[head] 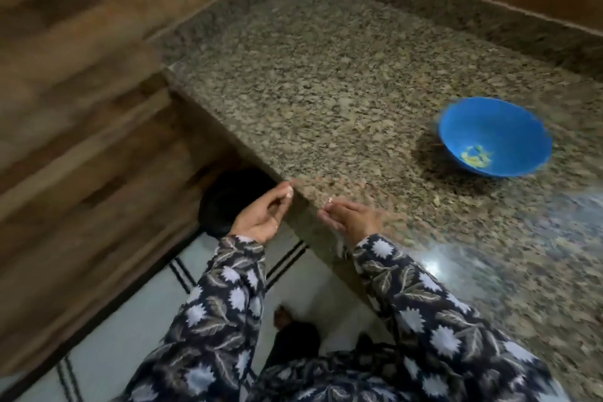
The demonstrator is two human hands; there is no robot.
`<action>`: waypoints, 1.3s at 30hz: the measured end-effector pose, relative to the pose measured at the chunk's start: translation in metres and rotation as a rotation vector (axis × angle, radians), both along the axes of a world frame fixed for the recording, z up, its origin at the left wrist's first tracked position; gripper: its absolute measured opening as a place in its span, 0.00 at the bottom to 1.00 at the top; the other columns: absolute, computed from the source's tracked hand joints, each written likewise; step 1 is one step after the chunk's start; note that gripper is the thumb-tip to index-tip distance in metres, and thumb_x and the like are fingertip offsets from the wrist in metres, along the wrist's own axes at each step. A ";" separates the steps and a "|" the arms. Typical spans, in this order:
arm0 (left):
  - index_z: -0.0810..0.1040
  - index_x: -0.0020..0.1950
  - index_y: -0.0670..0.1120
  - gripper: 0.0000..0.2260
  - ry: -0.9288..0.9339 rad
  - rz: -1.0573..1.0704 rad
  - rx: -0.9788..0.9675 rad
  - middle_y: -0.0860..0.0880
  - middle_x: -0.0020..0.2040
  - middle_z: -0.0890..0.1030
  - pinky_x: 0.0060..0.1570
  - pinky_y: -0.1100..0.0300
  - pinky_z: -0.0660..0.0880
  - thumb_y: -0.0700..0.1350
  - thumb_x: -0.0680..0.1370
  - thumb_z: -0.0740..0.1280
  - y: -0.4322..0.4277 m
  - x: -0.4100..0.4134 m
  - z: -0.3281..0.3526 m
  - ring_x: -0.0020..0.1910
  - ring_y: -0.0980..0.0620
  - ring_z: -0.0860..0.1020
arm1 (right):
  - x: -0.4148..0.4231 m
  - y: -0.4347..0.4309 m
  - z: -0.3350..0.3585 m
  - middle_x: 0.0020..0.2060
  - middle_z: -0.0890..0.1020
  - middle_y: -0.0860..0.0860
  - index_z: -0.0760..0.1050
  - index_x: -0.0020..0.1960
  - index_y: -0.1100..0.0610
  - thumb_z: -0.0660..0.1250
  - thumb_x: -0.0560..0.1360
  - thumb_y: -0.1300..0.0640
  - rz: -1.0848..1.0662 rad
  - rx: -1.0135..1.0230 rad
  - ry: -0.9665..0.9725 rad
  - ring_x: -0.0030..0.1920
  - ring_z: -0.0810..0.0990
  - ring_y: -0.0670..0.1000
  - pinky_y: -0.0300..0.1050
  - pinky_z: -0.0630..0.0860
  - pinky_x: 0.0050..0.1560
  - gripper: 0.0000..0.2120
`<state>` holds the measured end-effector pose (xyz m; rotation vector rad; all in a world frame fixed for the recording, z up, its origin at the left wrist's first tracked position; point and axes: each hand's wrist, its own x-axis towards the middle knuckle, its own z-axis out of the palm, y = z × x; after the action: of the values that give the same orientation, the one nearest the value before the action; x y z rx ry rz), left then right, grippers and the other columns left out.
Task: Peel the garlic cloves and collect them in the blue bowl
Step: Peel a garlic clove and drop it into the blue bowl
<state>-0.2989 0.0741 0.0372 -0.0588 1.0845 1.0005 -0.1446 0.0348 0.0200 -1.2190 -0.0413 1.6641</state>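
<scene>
Surface: speckled granite counter (326, 75).
Bowl: we see the blue bowl (463, 117) at two o'clock from both hands, well apart, mouth up.
Cloves: garlic (474, 155) in its bottom; axis blurred.
Left hand (261, 215): pinches a pale scrap (289, 194).
Right hand (355, 219): blurred, so we cannot tell its grip.

No text, label, brand, number or sign can be read anywhere in the view, which is also blurred.
</scene>
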 end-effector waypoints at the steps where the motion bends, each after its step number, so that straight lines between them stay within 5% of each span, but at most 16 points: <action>1: 0.78 0.43 0.36 0.07 -0.020 0.042 -0.010 0.42 0.32 0.82 0.31 0.64 0.79 0.33 0.78 0.61 -0.001 -0.018 -0.003 0.29 0.51 0.81 | -0.019 0.012 -0.002 0.41 0.77 0.62 0.72 0.41 0.69 0.57 0.76 0.74 0.054 0.010 0.009 0.30 0.81 0.51 0.37 0.80 0.34 0.07; 6: 0.78 0.46 0.37 0.05 -0.065 0.223 -0.030 0.43 0.36 0.83 0.31 0.63 0.79 0.34 0.77 0.63 0.005 -0.112 -0.026 0.32 0.50 0.83 | -0.115 0.058 -0.015 0.59 0.74 0.66 0.73 0.48 0.66 0.56 0.76 0.73 0.235 0.034 -0.008 0.34 0.80 0.48 0.34 0.79 0.36 0.08; 11: 0.78 0.47 0.36 0.04 -0.035 0.228 -0.029 0.43 0.36 0.83 0.32 0.64 0.79 0.33 0.76 0.64 0.030 -0.186 -0.044 0.38 0.51 0.82 | -0.192 0.092 -0.022 0.32 0.83 0.53 0.68 0.62 0.71 0.55 0.76 0.74 0.278 -0.003 0.049 0.28 0.82 0.44 0.36 0.79 0.37 0.15; 15: 0.78 0.45 0.36 0.04 -0.010 0.247 -0.037 0.44 0.35 0.83 0.36 0.64 0.80 0.32 0.77 0.63 0.052 -0.227 -0.051 0.41 0.52 0.80 | -0.235 0.109 -0.029 0.29 0.83 0.52 0.68 0.61 0.72 0.56 0.76 0.73 0.265 -0.035 0.039 0.31 0.83 0.47 0.36 0.80 0.36 0.14; 21: 0.78 0.45 0.36 0.05 -0.054 0.290 -0.062 0.43 0.36 0.83 0.45 0.63 0.79 0.31 0.77 0.63 0.084 -0.276 -0.058 0.45 0.50 0.79 | -0.268 0.138 -0.049 0.55 0.77 0.64 0.66 0.64 0.73 0.56 0.77 0.72 0.204 -0.129 0.042 0.41 0.79 0.53 0.37 0.78 0.41 0.16; 24: 0.78 0.45 0.36 0.06 -0.068 0.333 -0.067 0.42 0.40 0.82 0.40 0.62 0.80 0.31 0.77 0.62 0.101 -0.303 -0.066 0.41 0.50 0.81 | -0.278 0.158 -0.066 0.63 0.72 0.65 0.66 0.64 0.71 0.56 0.76 0.73 0.217 -0.159 -0.010 0.41 0.77 0.52 0.40 0.76 0.46 0.16; 29: 0.78 0.45 0.35 0.06 -0.069 0.354 -0.124 0.42 0.37 0.83 0.40 0.61 0.80 0.32 0.77 0.61 0.126 -0.338 -0.086 0.34 0.50 0.83 | -0.293 0.186 -0.090 0.44 0.77 0.56 0.65 0.66 0.70 0.55 0.77 0.72 0.278 -0.235 -0.043 0.40 0.79 0.50 0.42 0.74 0.52 0.17; 33: 0.78 0.44 0.35 0.07 -0.060 0.342 -0.154 0.42 0.36 0.83 0.42 0.61 0.79 0.31 0.77 0.61 0.144 -0.343 -0.097 0.35 0.50 0.83 | -0.300 0.202 -0.102 0.46 0.76 0.56 0.65 0.65 0.70 0.54 0.77 0.72 0.254 -0.268 -0.030 0.34 0.83 0.48 0.37 0.78 0.42 0.17; 39: 0.76 0.50 0.33 0.05 -0.043 0.286 -0.148 0.45 0.32 0.83 0.51 0.65 0.75 0.31 0.78 0.61 0.160 -0.322 -0.099 0.44 0.52 0.78 | -0.323 0.215 -0.103 0.46 0.77 0.58 0.71 0.56 0.70 0.54 0.78 0.71 0.269 -0.242 0.032 0.40 0.81 0.51 0.36 0.80 0.38 0.10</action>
<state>-0.6213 0.2345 -0.0615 -0.3627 1.1290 1.1670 -0.4674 0.2495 -0.0828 -1.4158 0.0170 1.9661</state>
